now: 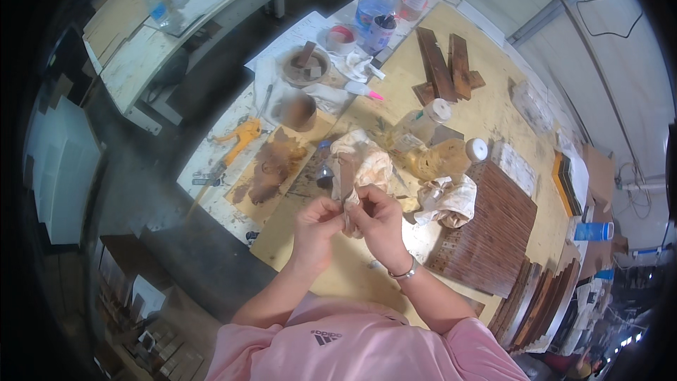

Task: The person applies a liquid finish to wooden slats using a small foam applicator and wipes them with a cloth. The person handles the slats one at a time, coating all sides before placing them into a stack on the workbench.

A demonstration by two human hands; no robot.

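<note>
My left hand (315, 231) and my right hand (381, 220) meet over the near part of the table, fingers closed. Between them they pinch a narrow brown strip (346, 171), which stands up from the fingertips. Pale cloth shows around its lower end; how far the cloth wraps it is hidden by my fingers. Just behind lies a crumpled, stained rag (372, 161). To the right sit another crumpled rag (451, 201) and two clear bottles with white caps, one upright-looking bottle (417, 127) and one yellowish bottle (446, 159).
A dark striped wooden panel (493, 229) lies at right, with stacked boards (539, 303) near its edge. Wooden strips (444, 63) lie farther back. On the left are a brown-stained board (275, 166), a yellow-orange tool (243, 140), a cup (298, 111) and a bowl (289, 69).
</note>
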